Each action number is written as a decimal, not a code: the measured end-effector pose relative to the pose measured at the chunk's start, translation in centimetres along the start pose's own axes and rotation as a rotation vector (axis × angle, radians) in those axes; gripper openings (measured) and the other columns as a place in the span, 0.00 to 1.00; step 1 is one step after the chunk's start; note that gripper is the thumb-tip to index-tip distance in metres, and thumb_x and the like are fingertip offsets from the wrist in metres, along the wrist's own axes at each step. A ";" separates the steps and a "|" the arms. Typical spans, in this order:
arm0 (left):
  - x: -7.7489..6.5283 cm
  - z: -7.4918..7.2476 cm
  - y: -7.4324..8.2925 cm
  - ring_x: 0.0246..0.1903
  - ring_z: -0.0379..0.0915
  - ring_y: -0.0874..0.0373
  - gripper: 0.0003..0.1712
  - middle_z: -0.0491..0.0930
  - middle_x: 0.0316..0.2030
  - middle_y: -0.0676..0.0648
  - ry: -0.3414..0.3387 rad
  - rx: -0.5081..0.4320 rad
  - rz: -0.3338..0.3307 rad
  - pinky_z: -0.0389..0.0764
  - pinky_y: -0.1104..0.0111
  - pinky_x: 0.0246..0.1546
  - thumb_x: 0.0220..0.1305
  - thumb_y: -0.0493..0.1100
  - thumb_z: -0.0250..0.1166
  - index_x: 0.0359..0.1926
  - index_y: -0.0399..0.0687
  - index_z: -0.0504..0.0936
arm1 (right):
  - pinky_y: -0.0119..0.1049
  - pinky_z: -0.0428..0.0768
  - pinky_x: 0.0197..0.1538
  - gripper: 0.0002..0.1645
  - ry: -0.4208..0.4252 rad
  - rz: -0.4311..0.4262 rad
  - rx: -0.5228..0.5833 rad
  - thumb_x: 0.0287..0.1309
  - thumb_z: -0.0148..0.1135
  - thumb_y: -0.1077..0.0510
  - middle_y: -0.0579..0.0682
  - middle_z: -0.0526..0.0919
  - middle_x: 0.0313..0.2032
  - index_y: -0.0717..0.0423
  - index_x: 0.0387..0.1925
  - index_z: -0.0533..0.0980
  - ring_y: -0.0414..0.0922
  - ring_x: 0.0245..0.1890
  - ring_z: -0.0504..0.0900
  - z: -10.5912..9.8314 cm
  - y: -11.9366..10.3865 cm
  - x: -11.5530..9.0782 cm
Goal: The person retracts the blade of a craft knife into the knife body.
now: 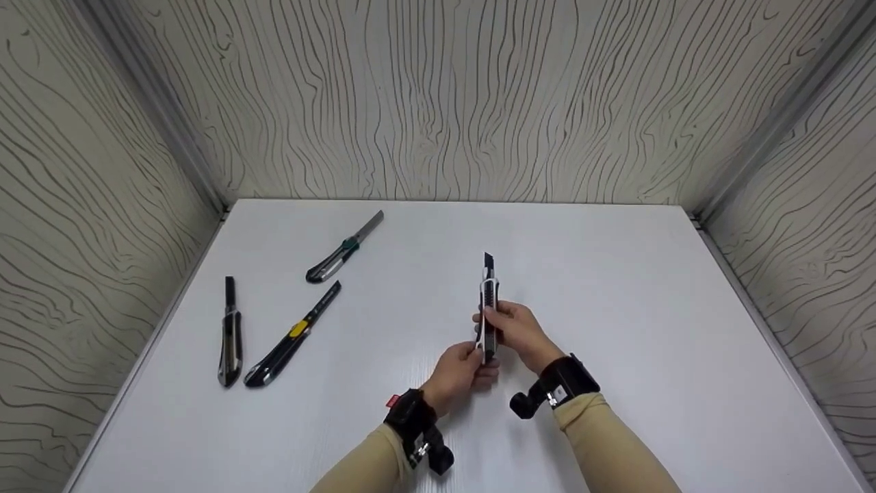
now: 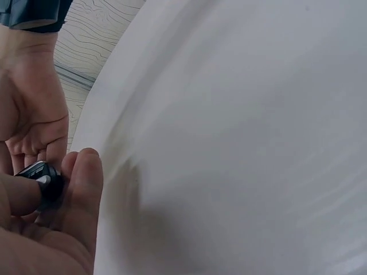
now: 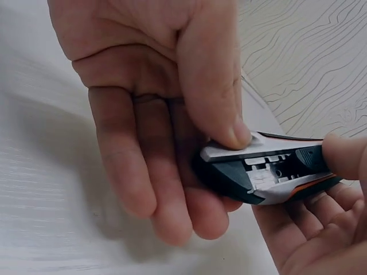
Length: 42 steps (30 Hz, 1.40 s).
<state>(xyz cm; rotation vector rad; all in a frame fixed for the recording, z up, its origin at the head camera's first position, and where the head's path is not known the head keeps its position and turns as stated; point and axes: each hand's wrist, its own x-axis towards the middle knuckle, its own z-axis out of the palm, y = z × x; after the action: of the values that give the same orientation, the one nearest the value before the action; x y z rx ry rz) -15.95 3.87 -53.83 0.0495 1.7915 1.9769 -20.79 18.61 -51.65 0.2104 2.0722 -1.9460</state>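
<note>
Held upright over the table is a silver-and-black utility knife (image 1: 488,291), its dark blade pointing toward the back wall. My left hand (image 1: 457,373) pinches its butt end between thumb and fingers. Higher up the handle, my right hand (image 1: 518,330) grips it, with the thumb lying on the black slider. In the right wrist view, the knife handle (image 3: 269,177) shows an open slot and thin orange edging; my left hand (image 3: 160,126) holds the butt, my right hand (image 3: 327,229) the slider part. The left wrist view shows only the knife's dark end (image 2: 49,180) among the fingers.
Three more utility knives lie on the left of the white table (image 1: 616,274): a green-and-black one (image 1: 344,248) farthest back, a yellow-and-black one (image 1: 294,342), and a dark silver-edged one (image 1: 231,335). All have blades out. Wood-grain panels (image 1: 438,103) enclose the back and sides.
</note>
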 end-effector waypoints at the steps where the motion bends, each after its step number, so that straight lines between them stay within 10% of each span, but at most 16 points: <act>1: 0.0 0.0 0.0 0.39 0.83 0.52 0.17 0.83 0.41 0.35 0.000 0.001 0.000 0.84 0.58 0.45 0.74 0.36 0.45 0.53 0.28 0.73 | 0.32 0.79 0.45 0.22 0.004 0.001 0.002 0.70 0.53 0.56 0.53 0.85 0.44 0.70 0.56 0.71 0.44 0.43 0.82 0.0 0.0 0.0; 42: -0.2 0.1 0.2 0.35 0.84 0.49 0.16 0.83 0.37 0.33 0.013 0.032 0.014 0.85 0.58 0.40 0.72 0.35 0.45 0.46 0.25 0.74 | 0.30 0.76 0.49 0.21 0.021 -0.109 -0.028 0.68 0.51 0.65 0.64 0.81 0.53 0.70 0.60 0.68 0.45 0.46 0.82 0.7 0.7 -0.3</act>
<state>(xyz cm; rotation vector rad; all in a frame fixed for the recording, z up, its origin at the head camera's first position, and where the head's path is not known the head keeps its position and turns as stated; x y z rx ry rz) -15.81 3.93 -53.54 0.0590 1.8356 1.9629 -20.21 17.96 -52.21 0.1141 2.1649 -1.9832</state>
